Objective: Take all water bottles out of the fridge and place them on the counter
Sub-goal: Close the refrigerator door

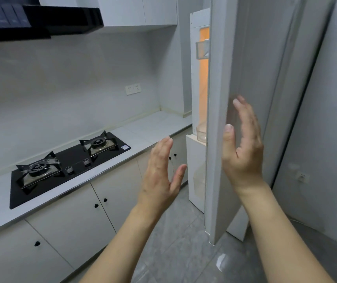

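Observation:
The white fridge (pixel 196 82) stands at the end of the counter, and its tall door (pixel 222 58) is swung partly open towards me, edge-on. A narrow strip of orange-lit interior shows, with clear door bins in it. No water bottle is visible. My right hand (pixel 243 148) is held flat with straight fingers against the outer face of the door near its edge. My left hand (pixel 161 172) hovers open and holds nothing, just left of the door edge, above the floor in front of the lower cabinets.
The pale counter (pixel 155 127) runs from the left to the fridge, with a black two-burner gas hob (pixel 65 162) set into it. Cabinets with black knobs lie below and a black range hood (pixel 41 19) hangs above. A wall socket (pixel 133 89) sits above the counter.

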`<state>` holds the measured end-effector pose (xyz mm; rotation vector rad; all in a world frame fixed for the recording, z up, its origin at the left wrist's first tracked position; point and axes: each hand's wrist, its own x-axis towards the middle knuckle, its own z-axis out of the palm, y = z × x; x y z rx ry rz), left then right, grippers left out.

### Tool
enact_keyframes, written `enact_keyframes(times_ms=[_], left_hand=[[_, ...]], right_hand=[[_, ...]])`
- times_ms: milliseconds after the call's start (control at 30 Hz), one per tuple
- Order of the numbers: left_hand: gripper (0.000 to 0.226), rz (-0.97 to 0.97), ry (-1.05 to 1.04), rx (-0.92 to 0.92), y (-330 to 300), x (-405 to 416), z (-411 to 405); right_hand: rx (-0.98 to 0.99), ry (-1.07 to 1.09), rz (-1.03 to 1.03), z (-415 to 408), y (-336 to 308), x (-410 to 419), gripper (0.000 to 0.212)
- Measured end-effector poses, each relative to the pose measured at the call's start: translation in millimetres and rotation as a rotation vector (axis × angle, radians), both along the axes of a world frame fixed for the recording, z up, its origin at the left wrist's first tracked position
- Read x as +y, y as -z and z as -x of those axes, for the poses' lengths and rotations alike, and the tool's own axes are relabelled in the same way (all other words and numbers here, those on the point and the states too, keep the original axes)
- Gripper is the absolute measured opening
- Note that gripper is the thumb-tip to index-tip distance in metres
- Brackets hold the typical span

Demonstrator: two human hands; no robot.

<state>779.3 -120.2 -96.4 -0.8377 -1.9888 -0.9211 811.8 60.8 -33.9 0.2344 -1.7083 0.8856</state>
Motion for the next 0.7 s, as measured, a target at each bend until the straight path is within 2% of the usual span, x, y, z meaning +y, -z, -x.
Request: enact_keyframes(times_ms=[133,400,700], left_hand=[[0.061,0.039,0.039,0.023,-2.1,18.0,1.2],[0.061,0.079,0.062,0.049,-10.7,34.5,15.7],[0.061,0.085,0.053,0.068,-20.3,41.5,48.8]], right_hand=[[-0.237,-0.02,0.084,5.1,8.0,13.3,0.05],[-0.195,-0.071,-0.006,24.0,13.0,23.8,0.05],[-0.264,-0.069,-0.158,64.4,10.9,33.3,0.057]])
